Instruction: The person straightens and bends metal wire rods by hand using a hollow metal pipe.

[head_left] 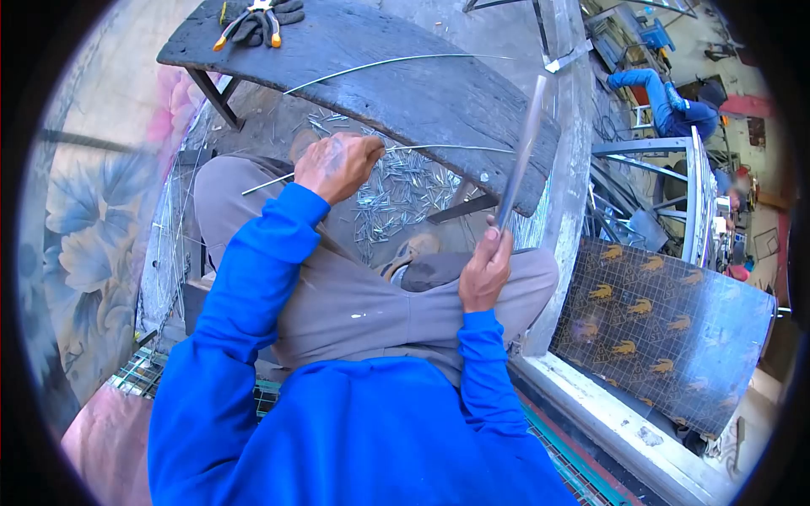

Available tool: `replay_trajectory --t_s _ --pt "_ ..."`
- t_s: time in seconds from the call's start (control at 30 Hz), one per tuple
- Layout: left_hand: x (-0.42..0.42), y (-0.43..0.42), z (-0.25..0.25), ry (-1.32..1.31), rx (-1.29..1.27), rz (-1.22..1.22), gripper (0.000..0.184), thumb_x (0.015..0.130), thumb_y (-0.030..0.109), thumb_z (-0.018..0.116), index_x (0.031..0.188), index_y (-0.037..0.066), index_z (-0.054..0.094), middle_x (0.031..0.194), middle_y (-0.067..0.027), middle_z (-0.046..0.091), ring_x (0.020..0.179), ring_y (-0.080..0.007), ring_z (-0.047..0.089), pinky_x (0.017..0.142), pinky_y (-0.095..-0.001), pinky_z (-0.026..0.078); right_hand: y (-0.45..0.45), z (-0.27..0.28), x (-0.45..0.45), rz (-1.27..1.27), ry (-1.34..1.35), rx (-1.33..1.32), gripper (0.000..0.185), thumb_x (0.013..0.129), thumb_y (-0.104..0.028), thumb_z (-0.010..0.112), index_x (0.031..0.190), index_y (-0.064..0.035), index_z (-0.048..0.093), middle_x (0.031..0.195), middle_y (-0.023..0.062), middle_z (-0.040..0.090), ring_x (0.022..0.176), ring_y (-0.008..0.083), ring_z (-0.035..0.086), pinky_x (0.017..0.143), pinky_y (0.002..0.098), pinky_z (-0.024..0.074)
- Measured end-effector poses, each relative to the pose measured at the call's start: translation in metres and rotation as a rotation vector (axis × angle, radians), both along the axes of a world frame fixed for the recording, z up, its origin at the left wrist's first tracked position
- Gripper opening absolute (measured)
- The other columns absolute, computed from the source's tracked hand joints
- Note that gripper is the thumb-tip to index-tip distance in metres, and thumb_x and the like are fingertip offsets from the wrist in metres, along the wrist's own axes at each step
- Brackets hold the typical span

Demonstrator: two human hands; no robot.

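The person's left hand (337, 166) was at the near edge of the bench (439, 97), its fingers curled together and clamped on a thin rod (268, 184). The rod came out on both sides of the fist: a short end reached back above the left thigh (228, 187), and a longer one ran over the bench top. That mid-length grip seemed meant to steady it, with the bench lying below the long end; whether that end touched the wood could not be told.

The right hand (487, 268) had its thumb and fingers closed round the lower end of a metal bar (525, 139), above the right thigh (527, 274). The bar slanted up past the bench's right end. Held so low, it probably had most of its length free to move.

A second rod (396, 61), slightly curved, lay farther back on the bench. Pliers (275, 38) lay against dark gloves (288, 15) at the bench's left end, apart from both hands, perhaps to be out of the way yet within reach. Many short metal pieces (392, 192) littered the floor (337, 226) under and before the bench, near a shoe (419, 245). Off to the right, another person (688, 110) was bent low among metal frames (641, 147).
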State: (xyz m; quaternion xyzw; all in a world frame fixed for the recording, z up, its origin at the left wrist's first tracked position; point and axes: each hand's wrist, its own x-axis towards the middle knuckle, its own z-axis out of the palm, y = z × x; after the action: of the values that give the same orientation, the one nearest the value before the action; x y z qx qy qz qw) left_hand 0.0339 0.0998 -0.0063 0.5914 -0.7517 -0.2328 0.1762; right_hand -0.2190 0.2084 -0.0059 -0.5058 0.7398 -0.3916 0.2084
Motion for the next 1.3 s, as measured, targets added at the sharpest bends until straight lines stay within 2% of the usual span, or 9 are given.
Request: replay_trajectory --t_s 0.1,0.3,0.4,0.53,0.7,0.83,1.0,1.13,1.3 --pt "0.001 0.002 -0.004 0.032 0.004 -0.008 0.027 0.096 0.031 0.055 0.102 0.010 0.070 0.093 -0.0176 0.070 0.086 -0.0391 0.066 0.075 -0.0495 0.053 -0.003 -0.018 -0.019 0.196 0.115 0.372 0.042 0.105 -0.040 0.041 0.114 -0.0038 0.059 0.077 0.0185 0.060 0.071 0.0343 0.059 0.066 0.0435 0.0446" --pt "0.000 0.002 -0.002 0.000 0.078 0.029 0.027 0.095 0.032 0.055 0.104 0.011 0.070 0.093 -0.0177 0.070 0.087 -0.0402 0.066 0.074 -0.0513 0.053 -0.010 0.018 -0.002 0.016 -0.052 0.093 0.041 0.104 -0.042 0.041 0.102 -0.0038 0.056 0.079 0.0266 0.059 0.078 0.0501 0.057 0.066 0.0527 0.0415" --pt "-0.001 0.004 -0.005 0.013 0.053 0.021 0.027 0.096 0.032 0.055 0.103 0.011 0.070 0.093 -0.0174 0.070 0.087 -0.0399 0.066 0.074 -0.0512 0.053 -0.004 -0.039 -0.035 0.251 0.107 0.375 0.040 0.105 -0.040 0.042 0.118 -0.0055 0.057 0.077 0.0198 0.060 0.071 0.0371 0.059 0.065 0.0467 0.0430" --pt "-0.002 0.008 -0.002 0.031 -0.023 0.030 0.026 0.096 0.031 0.055 0.104 0.011 0.069 0.093 -0.0168 0.070 0.086 -0.0400 0.066 0.073 -0.0512 0.053 -0.011 -0.013 -0.030 0.166 -0.012 0.418 0.040 0.105 -0.040 0.041 0.118 -0.0051 0.055 0.073 0.0146 0.058 0.067 0.0293 0.058 0.062 0.0415 0.0428" --pt "-0.003 0.009 -0.010 0.032 -0.057 0.045 0.025 0.096 0.031 0.055 0.104 0.012 0.068 0.093 -0.0165 0.070 0.085 -0.0403 0.066 0.073 -0.0516 0.053 -0.013 0.019 -0.009 -0.022 -0.248 -0.096 0.041 0.107 -0.039 0.037 0.108 -0.0049 0.060 0.068 -0.0028 0.044 0.055 0.0036 0.039 0.049 0.0241 0.0293" --pt "-0.006 0.010 -0.007 -0.005 0.016 0.028 0.025 0.096 0.032 0.055 0.105 0.012 0.068 0.092 -0.0166 0.070 0.084 -0.0411 0.066 0.073 -0.0520 0.052 -0.029 -0.025 -0.030 0.209 0.234 0.242 0.044 0.107 -0.038 0.036 0.102 -0.0031 0.061 0.068 0.0000 0.047 0.059 0.0065 0.046 0.054 0.0286 0.0370" --pt "-0.005 0.011 -0.006 -0.001 0.032 0.046 0.025 0.096 0.032 0.055 0.104 0.012 0.068 0.093 -0.0167 0.070 0.085 -0.0411 0.066 0.074 -0.0524 0.052 -0.028 0.012 -0.010 0.008 -0.006 0.074 0.046 0.105 -0.043 0.037 0.106 -0.0034 0.060 0.083 0.0238 0.064 0.079 0.0444 0.062 0.070 0.0482 0.0459" --pt "-0.003 0.011 -0.008 0.002 0.040 0.050 0.026 0.096 0.032 0.055 0.103 0.011 0.068 0.095 -0.0165 0.070 0.088 -0.0403 0.066 0.075 -0.0517 0.052 -0.023 -0.026 -0.026 0.202 0.009 0.385 0.043 0.105 -0.041 0.039 0.109 -0.0041 0.060 0.081 0.0221 0.064 0.077 0.0411 0.063 0.068 0.0455 0.0467" --pt "-0.003 0.011 -0.009 0.033 0.063 0.048 0.025 0.096 0.032 0.055 0.103 0.011 0.068 0.095 -0.0166 0.070 0.088 -0.0402 0.066 0.075 -0.0517 0.052 -0.011 -0.012 -0.011 0.093 0.030 0.111 0.046 0.105 -0.043 0.036 0.108 -0.0040 0.059 0.081 0.0229 0.064 0.081 0.0439 0.064 0.069 0.0488 0.0459"
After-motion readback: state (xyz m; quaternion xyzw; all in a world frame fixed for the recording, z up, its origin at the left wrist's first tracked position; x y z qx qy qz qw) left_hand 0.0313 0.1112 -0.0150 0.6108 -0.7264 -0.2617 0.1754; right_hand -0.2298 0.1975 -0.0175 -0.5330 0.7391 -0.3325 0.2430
